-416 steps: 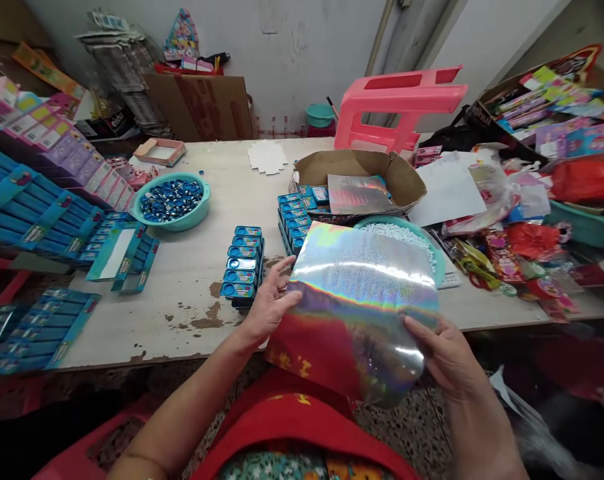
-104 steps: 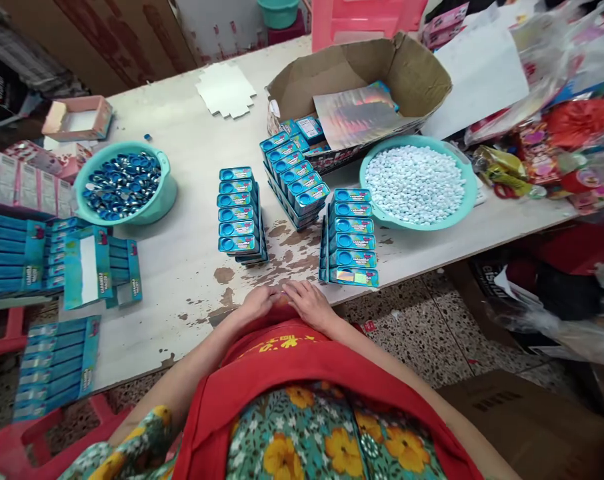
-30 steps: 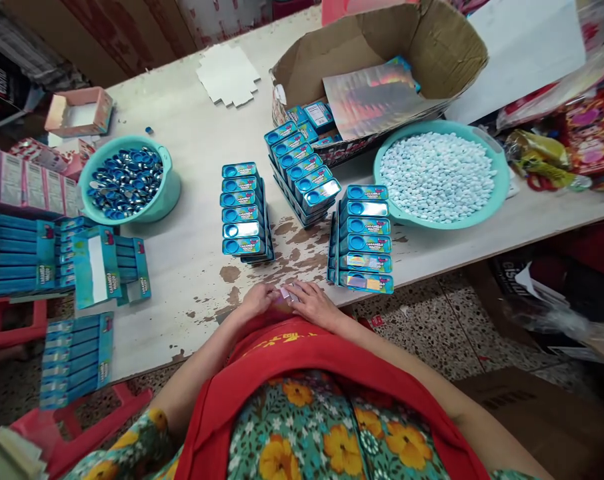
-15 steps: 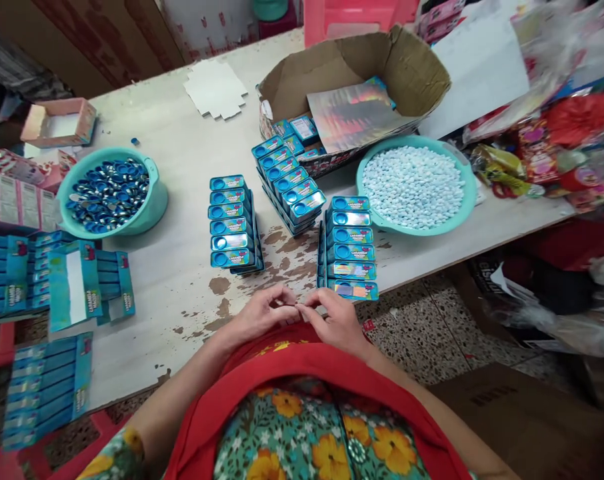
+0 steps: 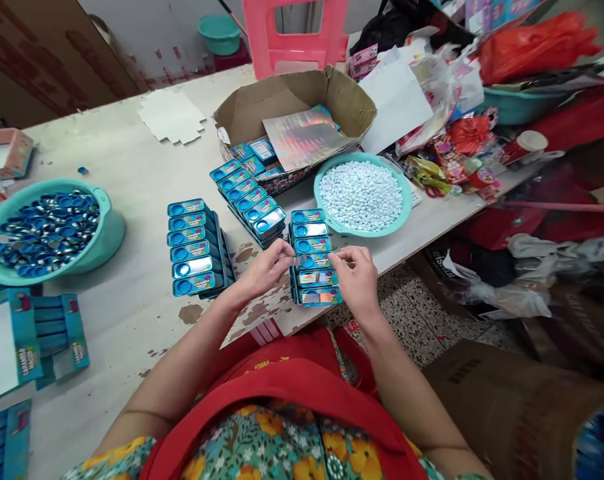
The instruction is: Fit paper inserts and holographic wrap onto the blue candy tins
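Over the right-hand stack of blue tins [image 5: 318, 279], my left hand [image 5: 269, 265] is closed in a pinch at the stack's left edge. A small shiny strip seems to show at its fingertips. My right hand [image 5: 355, 273] is at the right edge of the same stack, thumb and finger pressed together; what it pinches, if anything, is too small to make out. Shiny patches lie on the two nearest tins. A second stack of tins [image 5: 192, 267] stands to the left, and a third [image 5: 249, 200] leans by the cardboard box.
A teal basin of blue caps [image 5: 113, 233] is at left and a teal bowl of pale pellets [image 5: 406, 193] at right. Behind the stacks sits an open cardboard box [image 5: 287, 90]. Blue display boxes [image 5: 29, 340] lie at the lower left.
Both hands have moved forward from the lap to the right-hand stack and have come apart. The view has shifted to the right.
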A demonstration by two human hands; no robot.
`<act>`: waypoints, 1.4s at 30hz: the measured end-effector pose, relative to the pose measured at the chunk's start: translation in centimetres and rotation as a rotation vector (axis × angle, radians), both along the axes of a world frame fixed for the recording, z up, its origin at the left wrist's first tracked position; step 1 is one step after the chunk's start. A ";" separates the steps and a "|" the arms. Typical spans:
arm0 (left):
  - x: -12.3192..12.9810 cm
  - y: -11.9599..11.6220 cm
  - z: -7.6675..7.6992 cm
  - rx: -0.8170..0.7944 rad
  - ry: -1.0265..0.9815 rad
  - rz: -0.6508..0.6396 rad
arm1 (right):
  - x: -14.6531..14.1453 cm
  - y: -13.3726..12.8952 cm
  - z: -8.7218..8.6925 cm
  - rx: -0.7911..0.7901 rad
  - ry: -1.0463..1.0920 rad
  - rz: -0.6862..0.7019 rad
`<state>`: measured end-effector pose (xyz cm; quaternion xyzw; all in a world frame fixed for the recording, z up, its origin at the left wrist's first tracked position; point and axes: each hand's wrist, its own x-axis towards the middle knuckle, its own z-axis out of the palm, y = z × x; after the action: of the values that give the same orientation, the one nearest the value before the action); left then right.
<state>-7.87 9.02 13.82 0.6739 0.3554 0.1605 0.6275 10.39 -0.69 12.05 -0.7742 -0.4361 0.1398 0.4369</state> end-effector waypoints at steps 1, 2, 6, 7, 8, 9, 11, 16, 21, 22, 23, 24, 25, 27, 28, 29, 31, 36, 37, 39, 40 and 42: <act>0.0 -0.1 0.4 -0.014 -0.017 -0.012 | 0.1 -0.2 0.2 0.005 0.064 -0.009; -0.1 -0.2 0.9 -0.029 -0.036 -0.021 | 0.1 -0.5 0.6 0.008 0.139 -0.017; -0.3 -0.9 3.2 -0.095 -0.102 -0.053 | -0.8 -1.2 2.4 -0.047 0.494 0.111; -0.2 -0.9 3.6 -0.109 -0.110 -0.060 | -1.1 -1.2 2.7 -0.072 0.562 0.163; -0.1 -1.0 3.8 -0.119 -0.117 -0.065 | -1.2 -1.0 2.9 -0.100 0.614 0.203; -0.1 -0.9 4.0 -0.127 -0.124 -0.067 | -1.4 -0.7 3.0 -0.132 0.644 0.227; 0.1 -0.9 3.9 -0.141 -0.132 -0.072 | -1.5 0.0 3.0 -0.197 0.654 0.245; 0.2 -1.0 4.0 -0.195 -0.171 -0.090 | -1.7 1.1 2.8 -0.273 0.730 0.336; 0.3 -0.6 4.3 -0.213 -0.191 -0.089 | -1.9 1.1 2.8 -0.274 0.953 0.392; 0.3 -0.5 4.2 -0.213 -0.182 -0.086 | -1.8 1.1 2.7 -0.266 0.969 0.382; 0.3 -0.4 4.1 -0.215 -0.173 -0.084 | -1.8 1.1 2.6 -0.255 0.975 0.365; 0.3 -0.3 4.1 -0.219 -0.168 -0.081 | -1.7 1.1 2.5 -0.239 0.974 0.341; 0.2 -0.3 4.0 -0.226 -0.171 -0.078 | -1.7 1.1 2.4 -0.223 0.972 0.317; 0.1 -0.4 4.1 -0.240 -0.196 -0.068 | -1.7 1.1 2.3 -0.208 0.982 0.283; 0.1 -0.5 4.2 -0.247 -0.214 -0.065 | -1.7 1.1 2.3 -0.213 1.000 0.277; 0.0 -0.5 4.4 -0.252 -0.232 -0.063 | -1.8 1.1 2.3 -0.225 1.027 0.280; 0.0 -0.5 4.7 -0.260 -0.260 -0.062 | -2.1 1.1 2.4 -0.262 1.102 0.310; -0.3 -0.4 4.6 -0.253 -0.237 -0.045 | -2.7 1.3 2.7 -0.272 1.236 0.383; -0.4 -0.4 4.4 -0.251 -0.223 -0.040 | -2.7 1.4 2.7 -0.260 1.231 0.368; -0.4 -0.4 3.9 -0.250 -0.201 -0.031 | -2.6 1.4 2.7 -0.238 1.186 0.322; -0.4 -0.5 3.6 -0.249 -0.193 -0.032 | -2.5 1.3 2.6 -0.231 1.146 0.306; -0.3 -0.6 2.9 -0.243 -0.171 -0.047 | -2.2 1.2 2.3 -0.224 1.021 0.297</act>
<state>-8.16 8.38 16.73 0.5849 0.3018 0.1582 0.7361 8.24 0.47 14.34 -0.5796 -0.2554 0.6040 0.4837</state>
